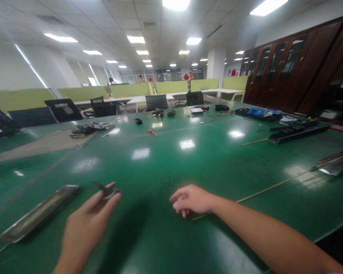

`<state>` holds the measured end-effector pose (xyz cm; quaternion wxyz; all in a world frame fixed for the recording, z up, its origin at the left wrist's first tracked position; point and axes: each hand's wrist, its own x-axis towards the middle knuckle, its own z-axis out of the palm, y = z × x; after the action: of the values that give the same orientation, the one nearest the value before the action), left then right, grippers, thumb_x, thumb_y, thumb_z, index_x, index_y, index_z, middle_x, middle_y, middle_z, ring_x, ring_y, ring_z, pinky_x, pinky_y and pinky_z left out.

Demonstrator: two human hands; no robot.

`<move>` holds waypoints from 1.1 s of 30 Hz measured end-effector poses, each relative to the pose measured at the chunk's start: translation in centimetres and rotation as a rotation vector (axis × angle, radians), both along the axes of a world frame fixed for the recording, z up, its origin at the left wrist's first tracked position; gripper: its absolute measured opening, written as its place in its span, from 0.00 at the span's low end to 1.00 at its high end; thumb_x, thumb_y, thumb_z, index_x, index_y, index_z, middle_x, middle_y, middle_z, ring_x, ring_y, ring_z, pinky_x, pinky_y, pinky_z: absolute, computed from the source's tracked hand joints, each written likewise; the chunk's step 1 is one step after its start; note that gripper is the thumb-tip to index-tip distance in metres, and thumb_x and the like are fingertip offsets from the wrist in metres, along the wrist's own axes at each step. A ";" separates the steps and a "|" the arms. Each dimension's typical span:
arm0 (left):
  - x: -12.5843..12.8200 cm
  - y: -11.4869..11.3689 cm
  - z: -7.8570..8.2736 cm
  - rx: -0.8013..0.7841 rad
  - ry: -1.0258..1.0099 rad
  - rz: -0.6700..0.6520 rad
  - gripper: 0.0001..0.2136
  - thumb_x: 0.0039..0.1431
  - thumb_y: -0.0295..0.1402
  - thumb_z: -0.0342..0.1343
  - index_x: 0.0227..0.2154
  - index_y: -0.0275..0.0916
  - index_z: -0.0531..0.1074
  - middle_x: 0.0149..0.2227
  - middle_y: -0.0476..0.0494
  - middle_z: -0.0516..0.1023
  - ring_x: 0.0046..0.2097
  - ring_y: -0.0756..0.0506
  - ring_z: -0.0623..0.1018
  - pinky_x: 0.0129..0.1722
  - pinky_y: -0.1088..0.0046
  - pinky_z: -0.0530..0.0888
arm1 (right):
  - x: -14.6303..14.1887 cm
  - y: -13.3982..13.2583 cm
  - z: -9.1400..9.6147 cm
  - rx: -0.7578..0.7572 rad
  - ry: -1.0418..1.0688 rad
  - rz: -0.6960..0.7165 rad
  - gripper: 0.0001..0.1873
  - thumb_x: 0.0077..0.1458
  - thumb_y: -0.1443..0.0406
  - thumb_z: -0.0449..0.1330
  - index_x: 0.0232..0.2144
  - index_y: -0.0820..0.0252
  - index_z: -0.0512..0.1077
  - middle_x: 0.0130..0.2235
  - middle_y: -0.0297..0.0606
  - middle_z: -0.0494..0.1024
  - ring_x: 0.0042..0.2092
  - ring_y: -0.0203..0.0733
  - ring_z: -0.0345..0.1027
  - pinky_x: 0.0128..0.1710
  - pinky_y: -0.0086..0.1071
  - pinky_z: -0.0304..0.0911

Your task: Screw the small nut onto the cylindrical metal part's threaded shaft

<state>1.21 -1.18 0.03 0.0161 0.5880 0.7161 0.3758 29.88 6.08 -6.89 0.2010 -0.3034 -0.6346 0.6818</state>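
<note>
My left hand is closed on a small dark metal part, pinched between thumb and fingers above the green tabletop. The part is blurred and its exact kind does not show. My right hand hangs loosely bent over the table, its fingers somewhat apart and nothing visible in them. Under the right wrist runs a thin brass-coloured rod, reaching away to the right. Left of my left hand lies a long, narrow metal tray-like piece.
A red screwdriver lies farther off. Metal parts are heaped at the far left. To the right are a long black housing, a bundle of rods with a hand beside it, and a black tray. Chairs stand beyond.
</note>
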 end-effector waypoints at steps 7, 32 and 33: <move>4.5 5.7 -5.5 0.043 -0.057 -0.571 0.17 0.58 0.46 0.58 0.44 0.40 0.78 0.41 0.42 0.80 0.42 0.42 0.79 0.43 0.68 0.75 | -3.0 -0.1 0.2 0.088 -0.179 -0.200 0.34 0.50 0.68 0.66 0.57 0.61 0.60 0.31 0.30 0.75 0.26 0.32 0.67 0.20 0.22 0.60; 3.5 6.3 -6.7 -0.051 -0.108 -0.512 0.13 0.49 0.34 0.61 0.40 0.41 0.75 0.36 0.48 0.79 0.36 0.45 0.79 0.37 0.72 0.73 | -7.1 1.2 -0.3 0.168 0.011 -0.342 0.31 0.45 0.66 0.70 0.48 0.56 0.59 0.33 0.30 0.75 0.22 0.31 0.68 0.18 0.21 0.63; 3.5 6.3 -6.7 -0.031 -0.097 -0.511 0.11 0.50 0.34 0.60 0.38 0.41 0.75 0.36 0.49 0.79 0.36 0.45 0.78 0.37 0.72 0.73 | -7.1 1.2 -0.5 0.171 0.014 -0.349 0.31 0.46 0.67 0.70 0.49 0.56 0.59 0.33 0.30 0.75 0.22 0.31 0.69 0.19 0.22 0.64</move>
<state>4.69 5.10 -6.71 0.1539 0.7309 0.5484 0.3761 22.77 7.29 -7.36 0.3454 -0.3859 -0.6266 0.5824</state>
